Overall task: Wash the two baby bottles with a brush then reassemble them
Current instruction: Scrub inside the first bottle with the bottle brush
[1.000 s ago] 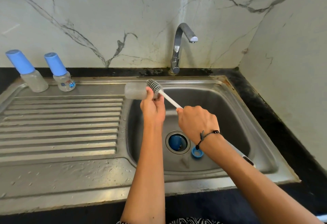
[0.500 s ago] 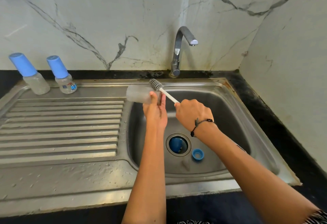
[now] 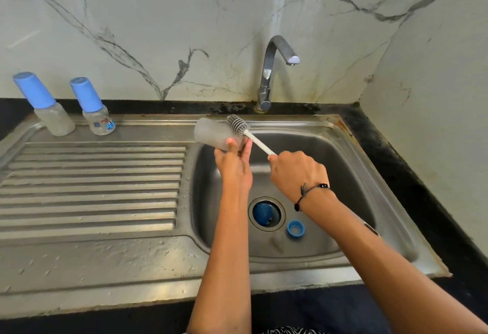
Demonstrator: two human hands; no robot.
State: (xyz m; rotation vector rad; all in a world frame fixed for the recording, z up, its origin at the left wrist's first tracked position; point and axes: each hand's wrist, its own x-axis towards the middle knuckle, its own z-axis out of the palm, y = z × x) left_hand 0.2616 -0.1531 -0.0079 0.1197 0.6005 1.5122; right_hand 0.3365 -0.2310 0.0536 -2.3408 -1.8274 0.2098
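Two hands over basin: right hand (image 3: pixel 297 172) fisted round white bottle brush (image 3: pixel 253 138) handle, left hand (image 3: pixel 233 164) wrapped round open frosted bottle body (image 3: pixel 215 134), held sideways. Bristle head outside bottle mouth, beside it, as half a second ago; hands shifted slightly, so likely between scrub strokes. Blue ring (image 3: pixel 295 228) and blue piece in drain (image 3: pixel 265 212) await reassembly. Two capped bottles (image 3: pixel 56 120) (image 3: pixel 101 122) upright on far drainboard.

1 head-worn camera looks forward and down, close over the sink (image 3: pixel 351 149) and hands (image 3: pixel 233 167).
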